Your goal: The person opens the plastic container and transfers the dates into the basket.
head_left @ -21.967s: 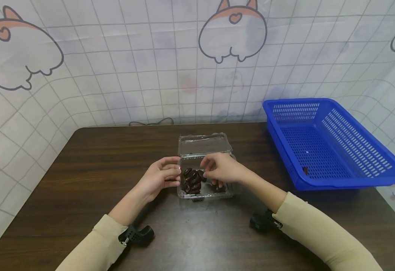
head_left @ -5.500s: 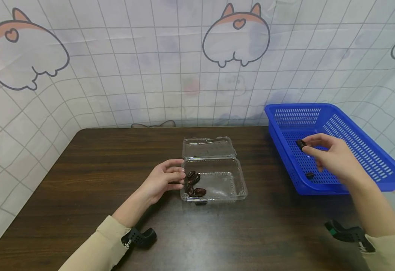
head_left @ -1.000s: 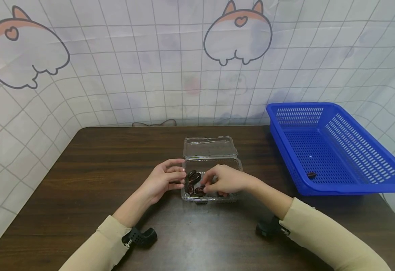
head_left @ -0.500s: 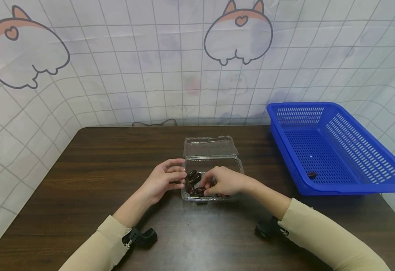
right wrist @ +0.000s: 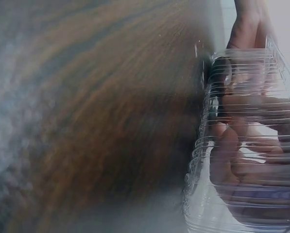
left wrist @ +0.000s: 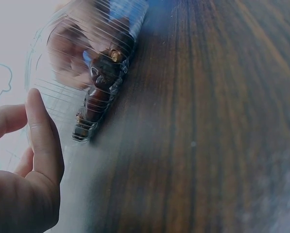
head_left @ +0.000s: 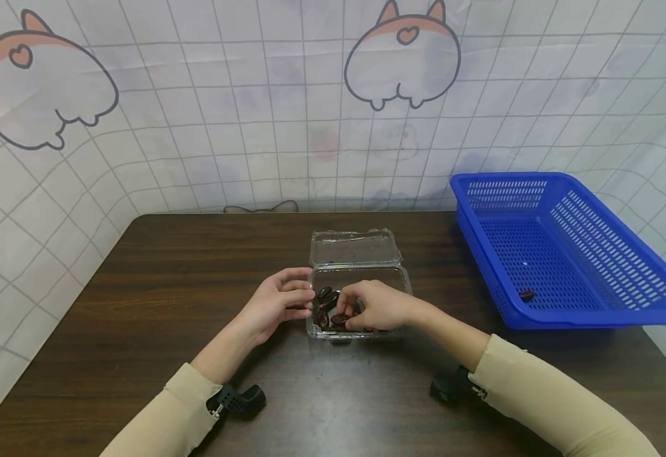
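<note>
A clear plastic clamshell box [head_left: 361, 334] sits on the table with its lid [head_left: 356, 247] folded back. Several dark brown dates [head_left: 325, 297] lie in its left part. My right hand [head_left: 381, 306] reaches into the box and pinches a date [head_left: 339, 318] between thumb and fingers. Against the box's left side rests my left hand [head_left: 276, 301], its fingers relaxed. The left wrist view shows the left hand [left wrist: 35, 165] beside the ribbed wall, with dates [left wrist: 98, 92] behind the plastic. Through that plastic, the right wrist view shows the right hand [right wrist: 227, 160].
A blue slotted basket [head_left: 613, 317] stands at the table's right side, with a date [head_left: 526, 295] near its front left corner. The dark wooden table [head_left: 156, 273] backs onto a wall cover [head_left: 224, 127] with a printed grid.
Earlier, the right hand held a date over the basket; it is now back in the box. Fewer dates lie in the box than at first. Lately the pinched date has lifted slightly; the left hand stays.
</note>
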{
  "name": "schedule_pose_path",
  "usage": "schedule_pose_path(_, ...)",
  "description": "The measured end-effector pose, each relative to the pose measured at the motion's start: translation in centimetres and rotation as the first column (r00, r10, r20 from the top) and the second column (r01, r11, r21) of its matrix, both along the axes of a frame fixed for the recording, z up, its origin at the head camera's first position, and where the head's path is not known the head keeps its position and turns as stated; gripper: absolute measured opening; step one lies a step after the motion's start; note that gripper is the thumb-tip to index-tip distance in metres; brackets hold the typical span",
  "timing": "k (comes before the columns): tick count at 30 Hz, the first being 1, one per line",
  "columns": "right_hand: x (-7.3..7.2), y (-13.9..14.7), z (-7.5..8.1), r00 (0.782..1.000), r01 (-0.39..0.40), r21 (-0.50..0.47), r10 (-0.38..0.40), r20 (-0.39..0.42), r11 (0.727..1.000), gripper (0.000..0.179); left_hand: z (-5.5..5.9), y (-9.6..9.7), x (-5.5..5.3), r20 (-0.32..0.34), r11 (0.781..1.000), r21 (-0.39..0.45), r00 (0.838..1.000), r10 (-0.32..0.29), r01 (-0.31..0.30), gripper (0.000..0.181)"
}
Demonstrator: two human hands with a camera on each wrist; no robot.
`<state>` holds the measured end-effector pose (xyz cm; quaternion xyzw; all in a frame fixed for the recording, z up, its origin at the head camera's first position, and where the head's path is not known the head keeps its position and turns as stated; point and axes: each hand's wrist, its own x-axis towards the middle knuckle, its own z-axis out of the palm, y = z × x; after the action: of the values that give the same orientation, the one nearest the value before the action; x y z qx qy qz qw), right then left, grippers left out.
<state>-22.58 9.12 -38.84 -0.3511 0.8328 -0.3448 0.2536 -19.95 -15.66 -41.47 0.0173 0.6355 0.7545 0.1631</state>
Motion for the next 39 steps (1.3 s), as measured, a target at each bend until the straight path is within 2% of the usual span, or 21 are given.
schedule_pose_path(14,0.4,0.7,1.1,0.998,0.035,-0.078,-0.040,-0.057,0.996,0.015,0.0,0.1,0.0,0.000,1.000,0.003,1.000,0.003,-0.003,0.052)
schedule_pose_path(27,0.6,2.7,2.2,0.991,0.083,-0.156,-0.098,-0.093,0.984,0.018,0.0,0.1,-0.1,0.006,1.000,-0.001,1.000,0.005,-0.005,0.052)
schedule_pose_path(39,0.8,4.6,3.0,0.977,0.151,-0.160,-0.172,-0.127,0.975,0.020,0.1,0.0,0.0,0.011,1.000,-0.004,1.000,0.008,-0.008,0.051)
